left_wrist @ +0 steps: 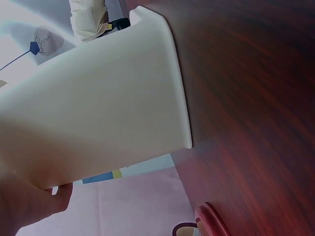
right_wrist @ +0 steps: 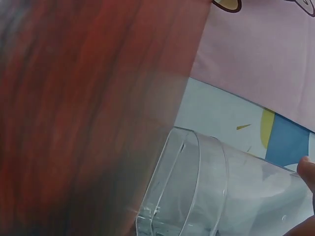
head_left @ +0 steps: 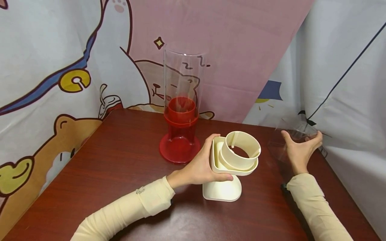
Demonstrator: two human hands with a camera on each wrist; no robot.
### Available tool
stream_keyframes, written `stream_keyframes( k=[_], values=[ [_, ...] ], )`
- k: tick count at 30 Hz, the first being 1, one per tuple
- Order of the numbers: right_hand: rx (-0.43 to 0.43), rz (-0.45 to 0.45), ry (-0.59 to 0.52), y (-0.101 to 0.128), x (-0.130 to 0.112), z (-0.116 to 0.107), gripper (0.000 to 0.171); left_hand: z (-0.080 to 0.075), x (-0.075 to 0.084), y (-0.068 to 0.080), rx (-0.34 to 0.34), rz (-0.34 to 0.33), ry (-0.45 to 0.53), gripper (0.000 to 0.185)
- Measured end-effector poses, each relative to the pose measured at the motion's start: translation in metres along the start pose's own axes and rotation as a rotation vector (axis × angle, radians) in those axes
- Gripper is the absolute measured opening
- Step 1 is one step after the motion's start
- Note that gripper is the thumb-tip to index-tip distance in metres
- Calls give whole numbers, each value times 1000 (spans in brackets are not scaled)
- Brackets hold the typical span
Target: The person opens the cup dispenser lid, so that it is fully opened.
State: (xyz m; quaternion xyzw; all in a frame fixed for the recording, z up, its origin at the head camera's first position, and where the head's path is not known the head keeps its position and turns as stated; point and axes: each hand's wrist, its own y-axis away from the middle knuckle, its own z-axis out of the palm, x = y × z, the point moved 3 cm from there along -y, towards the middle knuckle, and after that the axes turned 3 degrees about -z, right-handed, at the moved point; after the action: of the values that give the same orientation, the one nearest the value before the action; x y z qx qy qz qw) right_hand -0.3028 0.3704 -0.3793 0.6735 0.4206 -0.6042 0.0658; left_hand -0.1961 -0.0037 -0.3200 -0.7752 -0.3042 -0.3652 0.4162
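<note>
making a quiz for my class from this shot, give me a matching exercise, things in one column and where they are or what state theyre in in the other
Things
1. cream base
2. red base
3. loose clear tube
4. table

States
a. dark reddish wood, bears everything
b. gripped at its top by the left hand
c. held by the right hand near the right table edge
d. stands at the back with an upright clear tube in it

Pairs: 1-b, 2-d, 3-c, 4-a
</note>
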Motion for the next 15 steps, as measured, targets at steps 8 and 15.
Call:
stream_keyframes(
  k=[8, 15],
  values=[
    [-50, 26, 81, 3, -2, -2, 110, -1, -1, 0, 6, 4, -2, 103],
    [-123, 67, 127, 8, 5, -7, 115, 0, 0, 0, -3, 1, 1, 103]
  ],
)
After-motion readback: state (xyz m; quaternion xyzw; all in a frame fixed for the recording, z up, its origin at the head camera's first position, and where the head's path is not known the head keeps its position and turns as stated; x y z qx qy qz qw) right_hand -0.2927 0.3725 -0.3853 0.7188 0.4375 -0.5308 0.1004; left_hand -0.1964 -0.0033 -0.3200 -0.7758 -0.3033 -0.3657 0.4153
